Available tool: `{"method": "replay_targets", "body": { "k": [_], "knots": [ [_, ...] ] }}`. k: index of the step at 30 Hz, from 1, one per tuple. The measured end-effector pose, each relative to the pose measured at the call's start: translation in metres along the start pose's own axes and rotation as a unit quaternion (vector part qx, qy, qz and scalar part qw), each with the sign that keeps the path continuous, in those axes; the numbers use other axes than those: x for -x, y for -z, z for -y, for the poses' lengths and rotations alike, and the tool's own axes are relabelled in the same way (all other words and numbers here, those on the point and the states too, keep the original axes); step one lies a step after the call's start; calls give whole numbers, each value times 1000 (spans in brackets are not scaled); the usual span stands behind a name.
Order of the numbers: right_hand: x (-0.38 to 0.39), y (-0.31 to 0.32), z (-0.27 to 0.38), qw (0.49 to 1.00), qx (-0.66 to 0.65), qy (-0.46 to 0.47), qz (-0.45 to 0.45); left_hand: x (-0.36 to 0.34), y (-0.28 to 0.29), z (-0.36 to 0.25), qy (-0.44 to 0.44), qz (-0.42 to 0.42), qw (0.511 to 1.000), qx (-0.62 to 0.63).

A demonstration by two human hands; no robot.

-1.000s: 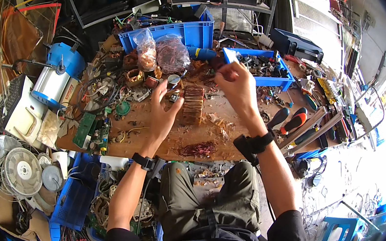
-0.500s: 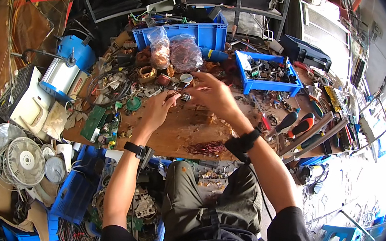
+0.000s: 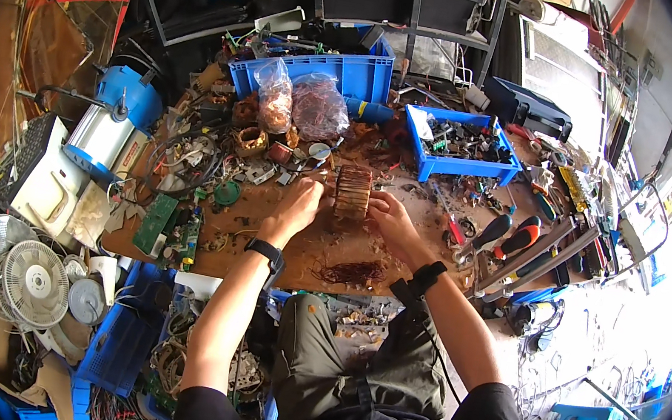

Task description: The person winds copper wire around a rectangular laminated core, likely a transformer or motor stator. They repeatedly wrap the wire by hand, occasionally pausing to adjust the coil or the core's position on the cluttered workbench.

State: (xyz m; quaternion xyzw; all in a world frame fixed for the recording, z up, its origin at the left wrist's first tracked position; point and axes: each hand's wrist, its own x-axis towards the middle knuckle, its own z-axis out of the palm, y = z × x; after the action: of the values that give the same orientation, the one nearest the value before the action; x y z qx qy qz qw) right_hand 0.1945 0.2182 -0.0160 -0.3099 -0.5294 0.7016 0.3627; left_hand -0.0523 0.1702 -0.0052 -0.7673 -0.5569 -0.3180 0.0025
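A copper-wound coil core, ring-like and reddish brown, stands upright over the middle of the workbench. My left hand is closed at its left side, and my right hand grips its right side, thumb and fingers curled in. Parts of the fingers are hidden behind the coil core. In front of it lies a tangle of thin dark red wire. Just beyond my hands are a small round tin and another copper ring coil.
Two clear bags of copper wire lean on a blue crate at the back. A blue tray of small parts sits back right, with screwdrivers nearer. Circuit boards lie left, above a fan grille.
The coil core is now between my hands; before, they were farther forward among the small parts near the round tin. Both hands have drawn back toward me and spread apart around it.
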Motion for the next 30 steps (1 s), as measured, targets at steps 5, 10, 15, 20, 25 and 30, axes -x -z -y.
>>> {"method": "replay_targets", "body": {
  "k": [5, 10, 15, 20, 25, 30],
  "knots": [
    [-9, -5, -2, 1000, 6, -18, -23, -2, -9, 1, 78, 24, 996, -42],
    [-20, 8, -14, 996, 64, 33, -54, -3, 21, -22, 110, 48, 987, 107],
    [-20, 7, -18, 997, 32, 14, -65, 33, 39, -19, 192, 9, 967, 168],
    [-11, 6, -4, 997, -72, 13, 28, 19, 28, -21, 136, -22, 983, 121],
    [-17, 12, -9, 994, -108, -9, 28, -4, 10, -24, 133, 1, 988, 81],
    [-17, 17, -1, 996, -2, 62, -67, 6, 6, -43, 218, -147, 928, 265]
  ]
}}
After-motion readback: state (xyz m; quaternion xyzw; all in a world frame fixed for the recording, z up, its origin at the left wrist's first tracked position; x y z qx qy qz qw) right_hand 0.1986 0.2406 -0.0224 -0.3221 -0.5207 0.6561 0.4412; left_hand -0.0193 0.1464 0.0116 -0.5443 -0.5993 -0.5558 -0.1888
